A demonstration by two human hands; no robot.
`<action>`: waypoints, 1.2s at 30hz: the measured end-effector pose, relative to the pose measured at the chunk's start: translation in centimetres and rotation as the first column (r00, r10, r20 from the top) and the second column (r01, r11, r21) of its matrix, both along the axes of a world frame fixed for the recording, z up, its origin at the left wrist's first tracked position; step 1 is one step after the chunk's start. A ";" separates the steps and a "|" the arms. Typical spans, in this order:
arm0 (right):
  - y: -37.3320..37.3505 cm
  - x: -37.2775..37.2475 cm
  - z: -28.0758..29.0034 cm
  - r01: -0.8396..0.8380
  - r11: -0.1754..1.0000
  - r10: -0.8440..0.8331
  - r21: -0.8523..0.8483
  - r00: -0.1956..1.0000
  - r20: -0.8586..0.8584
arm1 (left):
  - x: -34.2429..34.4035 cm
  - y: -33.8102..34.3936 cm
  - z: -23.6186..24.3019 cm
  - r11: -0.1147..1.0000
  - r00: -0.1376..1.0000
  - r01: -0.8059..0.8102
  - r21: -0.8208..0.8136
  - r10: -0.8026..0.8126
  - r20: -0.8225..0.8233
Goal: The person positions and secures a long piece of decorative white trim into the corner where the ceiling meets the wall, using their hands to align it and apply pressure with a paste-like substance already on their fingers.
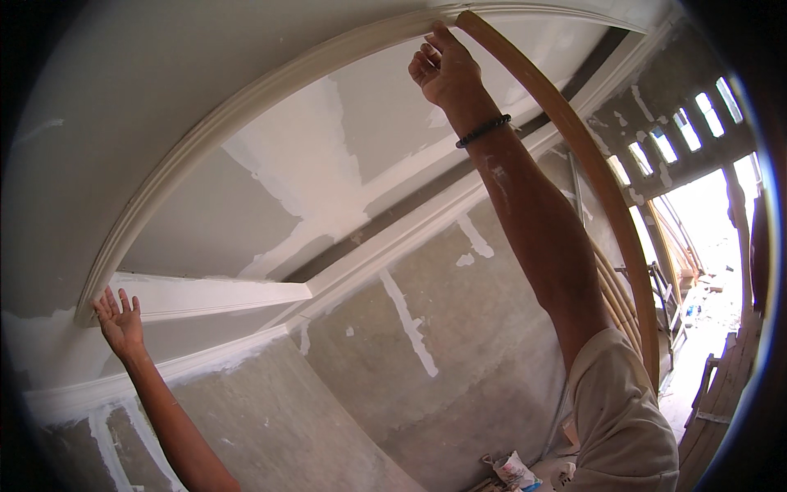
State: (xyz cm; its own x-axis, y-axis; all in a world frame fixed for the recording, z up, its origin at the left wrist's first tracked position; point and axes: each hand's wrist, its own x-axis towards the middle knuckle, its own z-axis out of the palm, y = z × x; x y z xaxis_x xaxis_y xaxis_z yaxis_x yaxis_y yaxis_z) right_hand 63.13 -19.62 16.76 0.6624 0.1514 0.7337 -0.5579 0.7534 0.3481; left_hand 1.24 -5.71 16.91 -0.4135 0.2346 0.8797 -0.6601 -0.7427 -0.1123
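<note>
A long white ceiling moulding (pixel 238 102) runs overhead along the edge of a ceiling recess, bent into an arc by the lens. My left hand (pixel 121 326) is raised to its lower left end, fingers spread and fingertips against it. Higher up, my right hand (pixel 447 72) reaches the same moulding with its fingers curled and its upper fingertips at the lower edge. Whether that hand grips the moulding or only presses it is hard to see. Just right of it, a brown wooden pole (pixel 566 119) meets the moulding with its top end.
Grey ceiling boards with white filler patches (pixel 316 164) lie inside the recess. Rough grey walls (pixel 459 361) stand below. At the right are leaning poles (pixel 616 299), a bright doorway (pixel 697 221) and stacked planks (pixel 721 402). A white bag (pixel 515 471) lies low down.
</note>
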 end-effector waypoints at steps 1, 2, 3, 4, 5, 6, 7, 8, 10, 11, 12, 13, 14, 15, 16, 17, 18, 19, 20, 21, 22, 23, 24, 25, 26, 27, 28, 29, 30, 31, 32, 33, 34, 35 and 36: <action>0.1 0.1 -0.1 0.002 1.000 -0.002 0.009 1.000 0.007 | -0.1 0.0 0.0 1.000 1.000 0.000 0.001 0.000 -0.005; 0.2 0.1 -0.1 -0.019 1.000 0.019 0.008 1.000 0.009 | -0.2 0.1 0.1 1.000 1.000 0.001 0.005 -0.001 -0.004; 0.2 0.3 -0.2 0.002 1.000 -0.002 0.016 1.000 0.009 | -0.2 0.1 0.0 1.000 1.000 -0.001 0.001 0.001 -0.009; 0.4 0.3 -0.1 0.001 1.000 -0.001 0.012 1.000 0.004 | -0.3 0.1 0.1 1.000 1.000 -0.001 0.000 0.001 -0.009; 0.5 0.3 -0.1 0.000 1.000 0.000 0.007 1.000 -0.007 | -0.2 0.1 0.0 1.000 1.000 0.004 0.003 -0.004 -0.003; 0.6 0.3 -0.1 0.000 1.000 0.000 0.029 1.000 0.011 | -0.2 0.1 0.0 1.000 1.000 0.008 0.001 -0.008 -0.005; 0.8 0.4 0.0 0.000 0.999 -0.001 0.050 1.000 0.022 | -0.2 0.1 0.0 1.000 1.000 0.018 0.003 -0.018 -0.001; 1.0 0.4 0.0 0.003 0.998 -0.005 0.067 1.000 0.024 | -0.2 0.1 0.0 1.000 1.000 0.028 0.010 -0.028 0.006; 1.3 0.4 0.2 -0.001 0.994 -0.006 0.112 0.998 0.065 | -0.2 0.1 0.0 1.000 1.000 0.010 0.002 -0.010 0.003; 1.4 0.4 0.2 -0.011 0.994 0.005 0.111 0.998 0.057 | -0.2 0.1 0.0 1.000 1.000 0.006 0.007 -0.006 0.006; 1.5 0.4 0.2 0.000 0.992 -0.010 0.129 0.997 0.079 | -0.2 0.2 0.0 1.000 1.000 -0.005 0.003 0.005 -0.001; 1.6 0.4 0.2 0.001 0.992 -0.011 0.126 0.997 0.080 | -0.2 0.2 0.0 1.000 1.000 -0.011 0.005 0.011 -0.005; 1.7 0.4 0.2 -0.004 0.993 -0.004 0.117 0.997 0.071 | -0.3 0.2 0.0 1.000 1.000 -0.012 0.013 0.012 -0.007; 1.7 0.5 0.2 0.009 0.994 -0.019 0.110 0.996 0.083 | -0.3 0.2 0.0 1.000 1.000 -0.015 0.010 0.015 -0.008; 1.6 0.5 0.1 0.019 0.995 -0.027 0.098 0.996 0.084 | -0.3 0.2 0.0 1.000 1.000 -0.012 0.014 0.012 -0.008; 1.5 0.5 0.1 0.022 0.996 -0.028 0.081 0.997 0.069 | -0.2 0.2 0.0 1.000 1.000 -0.002 0.018 0.002 0.003; 1.3 0.4 0.0 0.031 0.997 -0.037 0.068 0.996 0.085 | -0.2 0.1 0.0 1.000 1.000 -0.009 0.013 0.009 -0.003; 1.1 0.4 -0.1 0.035 0.998 -0.039 0.049 0.996 0.085 | -0.2 0.1 0.0 1.000 1.000 -0.009 0.009 0.009 0.002; 0.9 0.3 -0.1 0.030 0.999 -0.031 0.019 0.997 0.066 | -0.1 0.1 0.0 1.000 1.000 -0.007 0.010 0.007 0.011; 0.7 0.3 -0.2 0.040 0.999 -0.041 0.008 0.997 0.065 | 0.0 0.0 0.0 1.000 1.000 -0.015 0.006 0.015 0.006; 0.5 0.2 -0.3 0.041 0.999 -0.041 -0.015 0.998 0.044 | 0.0 0.0 -0.1 1.000 1.000 -0.021 0.006 0.021 0.005; 0.3 0.2 -0.3 0.042 0.998 -0.041 -0.040 0.999 0.028 | 0.0 0.0 -0.1 0.999 1.000 -0.025 0.019 0.025 0.002; 0.1 0.2 -0.5 0.045 0.998 -0.044 -0.038 0.999 0.020 | 0.1 0.0 -0.2 0.999 1.000 -0.029 0.015 0.029 0.002; -0.1 0.2 -0.6 0.048 0.998 -0.047 -0.042 0.999 0.014 | 0.0 0.0 -0.2 0.999 1.000 -0.031 0.021 0.031 -0.003; -0.2 0.2 -0.7 0.050 0.998 -0.050 -0.046 0.999 -0.001 | 0.0 0.0 -0.2 0.999 0.999 -0.032 0.027 0.032 -0.009; -0.3 0.1 -0.7 0.057 0.998 -0.057 -0.035 0.998 0.013 | -0.1 0.1 -0.2 0.999 0.999 -0.039 0.029 0.039 -0.013; -0.4 0.1 -0.7 0.063 0.998 -0.063 -0.025 0.998 0.020 | -0.1 0.1 -0.2 0.999 0.999 -0.045 0.030 0.046 -0.016; -0.5 0.1 -0.8 0.069 0.998 -0.068 -0.014 0.997 0.028 | -0.2 0.2 -0.2 0.998 0.999 -0.052 0.036 0.053 -0.011; -0.5 0.1 -0.8 0.068 0.997 -0.068 -0.023 0.998 0.014 | -0.2 0.2 -0.2 0.998 0.999 -0.047 0.030 0.047 -0.011; -0.5 0.0 -0.8 0.067 0.997 -0.067 -0.031 0.998 -0.001 | -0.3 0.3 -0.2 0.999 0.999 -0.042 0.029 0.042 -0.003; -0.6 0.0 -0.7 0.066 0.997 -0.067 -0.039 0.998 -0.014 | -0.3 0.3 -0.2 0.999 0.999 -0.036 0.028 0.036 0.006; -0.7 -0.1 -0.7 0.070 0.996 -0.071 -0.046 0.997 -0.024 | -0.3 0.3 -0.2 0.999 0.999 -0.032 0.026 0.032 0.003; -0.7 -0.1 -0.7 0.074 0.996 -0.076 -0.054 0.997 -0.034 | -0.3 0.3 -0.2 0.999 1.000 -0.028 0.023 0.028 0.000; -0.8 -0.2 -0.6 0.078 0.995 -0.081 -0.061 0.996 -0.044 | -0.3 0.2 -0.2 0.999 1.000 -0.023 0.028 0.023 0.005; -0.8 -0.3 -0.6 0.063 0.996 -0.067 -0.060 0.996 -0.056 | -0.3 0.2 -0.2 1.000 1.000 -0.015 0.020 0.014 0.005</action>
